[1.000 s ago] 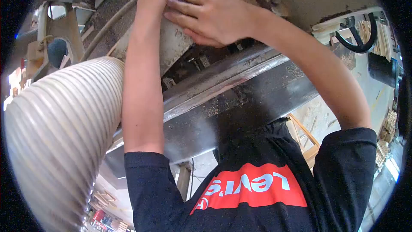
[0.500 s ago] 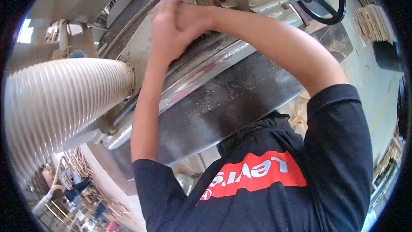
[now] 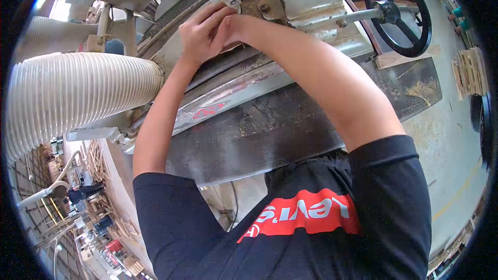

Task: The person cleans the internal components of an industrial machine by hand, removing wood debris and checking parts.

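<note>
My left hand reaches over the machine bed with its fingers curled. Its fingertips lie by a light metal plate with a small hole in it. Against it is my right hand, coming in from the right, with a thumb raised near the left fingers. The other right fingers are hidden behind the left hand. Whatever lies between the two hands does not show. Below them runs a pale metal rail with a red label, in front of a dark steel table.
A thick ribbed clear hose joins the machine on the left. A black handwheel sits on a shaft at upper right. Stacked wood strips stand on the floor at far right. A person in dark clothes is far off at lower left.
The view has shifted, so the handwheel appears farther right and lower. My hands remain together at the plate. The left fingers sit differently, and the right thumb now shows.
</note>
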`<state>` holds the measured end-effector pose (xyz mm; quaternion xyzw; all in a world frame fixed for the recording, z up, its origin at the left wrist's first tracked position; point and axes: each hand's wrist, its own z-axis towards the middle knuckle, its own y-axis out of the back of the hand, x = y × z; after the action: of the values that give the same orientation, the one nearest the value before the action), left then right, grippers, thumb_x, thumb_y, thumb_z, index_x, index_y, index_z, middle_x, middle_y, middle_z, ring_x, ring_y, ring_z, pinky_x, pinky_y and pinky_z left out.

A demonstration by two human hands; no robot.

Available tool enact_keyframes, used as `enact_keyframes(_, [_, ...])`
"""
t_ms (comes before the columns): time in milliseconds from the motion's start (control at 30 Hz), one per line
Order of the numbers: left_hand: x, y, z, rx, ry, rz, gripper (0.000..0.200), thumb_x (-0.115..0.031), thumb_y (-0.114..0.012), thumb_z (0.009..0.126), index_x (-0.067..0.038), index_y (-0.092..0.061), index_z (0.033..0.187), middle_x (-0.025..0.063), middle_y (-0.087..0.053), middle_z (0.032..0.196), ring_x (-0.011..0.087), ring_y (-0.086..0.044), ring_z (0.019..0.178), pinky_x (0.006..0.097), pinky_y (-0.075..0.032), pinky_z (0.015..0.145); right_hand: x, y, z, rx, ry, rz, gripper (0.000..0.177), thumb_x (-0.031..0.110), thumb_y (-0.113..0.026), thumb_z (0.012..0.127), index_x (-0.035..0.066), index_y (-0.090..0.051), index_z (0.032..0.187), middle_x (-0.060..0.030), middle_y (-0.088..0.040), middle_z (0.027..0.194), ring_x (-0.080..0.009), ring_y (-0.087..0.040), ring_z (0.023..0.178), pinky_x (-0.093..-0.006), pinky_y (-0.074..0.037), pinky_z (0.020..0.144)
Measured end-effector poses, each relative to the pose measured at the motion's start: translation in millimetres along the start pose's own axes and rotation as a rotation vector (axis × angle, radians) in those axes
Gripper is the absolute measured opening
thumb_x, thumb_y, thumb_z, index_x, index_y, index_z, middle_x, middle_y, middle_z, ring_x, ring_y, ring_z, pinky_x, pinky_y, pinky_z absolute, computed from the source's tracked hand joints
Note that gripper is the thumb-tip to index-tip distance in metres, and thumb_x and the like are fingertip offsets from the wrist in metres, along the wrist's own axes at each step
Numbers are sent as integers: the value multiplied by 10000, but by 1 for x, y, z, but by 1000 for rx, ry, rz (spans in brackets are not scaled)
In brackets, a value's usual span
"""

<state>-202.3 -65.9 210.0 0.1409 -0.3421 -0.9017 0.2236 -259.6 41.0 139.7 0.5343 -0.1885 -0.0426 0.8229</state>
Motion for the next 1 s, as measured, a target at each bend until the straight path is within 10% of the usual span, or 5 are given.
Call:
enact_keyframes(700, [-41, 34, 9, 281, 212, 46, 229, -210, -654, 967, -121, -753, 1155, 131, -716, 1208, 361, -696, 1087, 425, -562, 922, 15, 16, -5, -122, 101, -109, 295, 320, -553, 995, 104, -714, 1114, -144, -709, 1188, -291, -649, 1143, -411, -510, 958])
enact_keyframes(867, [-80, 78, -27, -324, 339, 231, 155, -166, -699, 944, -46, -739, 1034, 117, -735, 1085, 325, -694, 1059, 396, -533, 912, 86, 91, -43, -143, -485, 72, 326, 314, -590, 993, 33, -712, 1103, -174, -733, 1064, -358, -689, 1028, -447, -535, 873])
enact_keyframes(1000, [-77, 76, -80, -387, 594, 376, 145, -188, -734, 936, -45, -727, 916, 103, -733, 931, 277, -691, 906, 356, -534, 794, 156, 94, -108, -842, -333, 229, 184, 119, -616, 984, 8, -738, 1067, -165, -758, 950, -368, -726, 873, -436, -562, 761])
